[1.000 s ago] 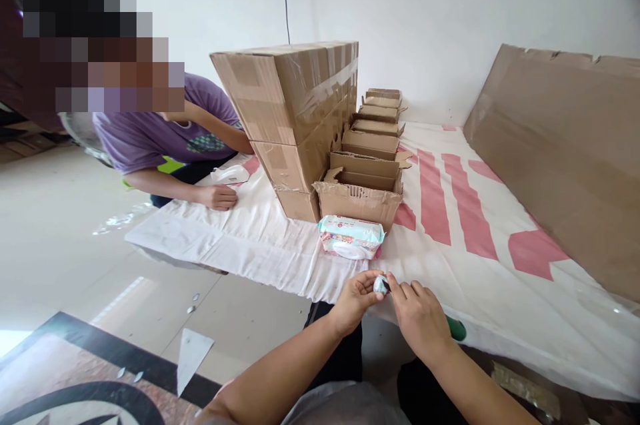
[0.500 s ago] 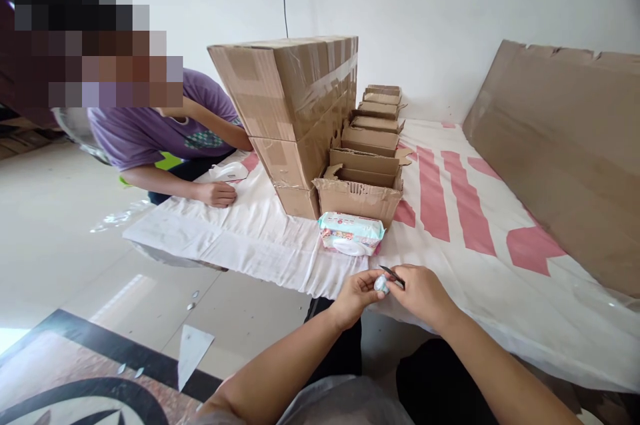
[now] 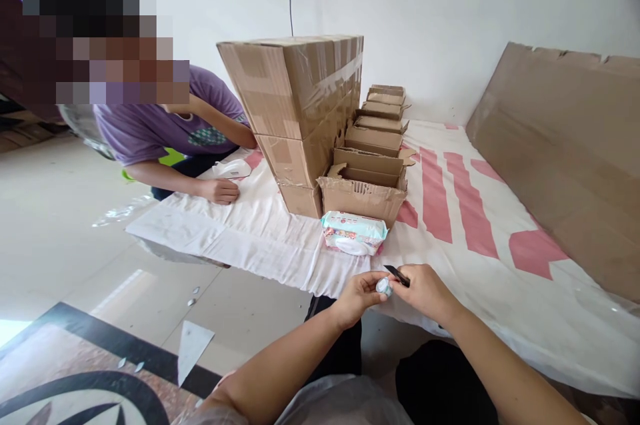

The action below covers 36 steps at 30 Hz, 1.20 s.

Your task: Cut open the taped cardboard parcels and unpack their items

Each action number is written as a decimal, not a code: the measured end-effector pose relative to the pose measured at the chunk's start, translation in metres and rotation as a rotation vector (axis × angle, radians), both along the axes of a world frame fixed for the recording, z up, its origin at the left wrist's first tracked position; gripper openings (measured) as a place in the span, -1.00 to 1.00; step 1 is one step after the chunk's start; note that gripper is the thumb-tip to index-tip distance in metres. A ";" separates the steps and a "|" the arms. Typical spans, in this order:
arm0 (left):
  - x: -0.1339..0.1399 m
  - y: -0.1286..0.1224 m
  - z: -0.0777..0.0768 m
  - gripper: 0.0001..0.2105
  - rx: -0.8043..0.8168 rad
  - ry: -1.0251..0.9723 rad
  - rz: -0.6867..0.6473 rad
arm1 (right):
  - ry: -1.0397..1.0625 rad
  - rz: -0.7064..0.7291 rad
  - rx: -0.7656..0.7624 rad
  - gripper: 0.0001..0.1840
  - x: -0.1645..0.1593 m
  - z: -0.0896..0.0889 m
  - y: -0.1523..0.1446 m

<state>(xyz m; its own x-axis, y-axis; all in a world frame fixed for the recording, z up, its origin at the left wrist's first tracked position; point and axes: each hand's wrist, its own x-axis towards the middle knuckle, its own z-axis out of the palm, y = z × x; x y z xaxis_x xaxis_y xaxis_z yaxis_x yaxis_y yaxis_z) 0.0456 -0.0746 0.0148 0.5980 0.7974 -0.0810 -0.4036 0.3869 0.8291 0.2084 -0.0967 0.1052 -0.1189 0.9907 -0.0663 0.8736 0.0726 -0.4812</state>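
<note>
My left hand (image 3: 361, 298) pinches a small, roundish, pale blue-and-white object (image 3: 384, 287); its kind is too small to make out. Close beside it, my right hand (image 3: 425, 290) is closed on a thin dark blade that looks like a knife (image 3: 397, 275), its tip pointing up and to the left. The right fingertips also touch the small object. Both hands are over the near edge of the cloth-covered table (image 3: 465, 318). Just beyond them a pack of wet wipes (image 3: 354, 233) leans against an open cardboard box.
Sealed cartons (image 3: 295, 111) stand stacked beside a row of open cardboard boxes (image 3: 363, 197). A large cardboard sheet (image 3: 565, 145) leans at the right. Across the table's left side sits a person in a purple shirt (image 3: 135, 135). Scraps and a white triangular piece (image 3: 195, 351) lie on the floor.
The knife has turned slightly in my right hand and shows more of its dark side. The small object has shifted a little between my fingers. The whole view has moved slightly.
</note>
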 end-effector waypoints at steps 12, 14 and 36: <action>-0.001 0.000 0.001 -0.55 -0.004 0.003 -0.019 | 0.111 -0.009 -0.005 -0.80 0.005 -0.011 0.001; -0.001 0.001 0.002 -0.55 0.007 -0.006 -0.024 | 0.099 -0.002 0.012 -0.86 0.004 -0.010 0.000; 0.002 -0.004 -0.006 -0.54 -0.043 -0.098 0.019 | 0.048 -0.070 0.117 -0.73 -0.013 -0.023 -0.020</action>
<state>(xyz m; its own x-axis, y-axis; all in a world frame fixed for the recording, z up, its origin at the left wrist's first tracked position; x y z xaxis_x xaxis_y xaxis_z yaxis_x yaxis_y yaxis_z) 0.0472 -0.0785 0.0092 0.5896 0.8057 -0.0571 -0.4898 0.4128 0.7679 0.1958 -0.1170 0.0824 -0.0499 0.9973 0.0546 0.8545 0.0709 -0.5146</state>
